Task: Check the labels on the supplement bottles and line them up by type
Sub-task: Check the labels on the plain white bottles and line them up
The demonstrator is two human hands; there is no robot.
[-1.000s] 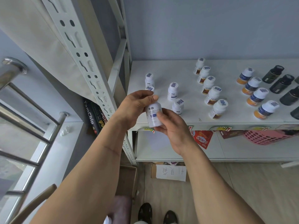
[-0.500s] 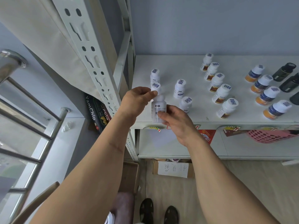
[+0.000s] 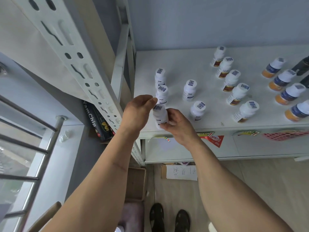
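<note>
A white supplement bottle with a blue label [image 3: 160, 115] stands at the front left corner of the white shelf [image 3: 207, 71]. My left hand [image 3: 137, 111] pinches its cap, and my right hand [image 3: 178, 123] grips its lower body from the right. Two matching blue-label bottles [image 3: 161, 94] stand in a line right behind it, and two more [image 3: 189, 89] stand to the right. A row of several brown-label white bottles [image 3: 237, 93] runs diagonally mid-shelf. Orange bottles with navy labels [image 3: 288, 94] line up further right.
Dark bottles [image 3: 302, 64] sit at the shelf's far right edge. A perforated white upright post [image 3: 80, 59] rises to the left. A pink basket [image 3: 284, 135] and snack packets hang below the shelf. A metal railing [image 3: 33, 148] is at far left, my shoes on the floor.
Both hands carried the blue-label bottle from in front of the shelf forward and down to the shelf's front left corner, in line with the two bottles behind it.
</note>
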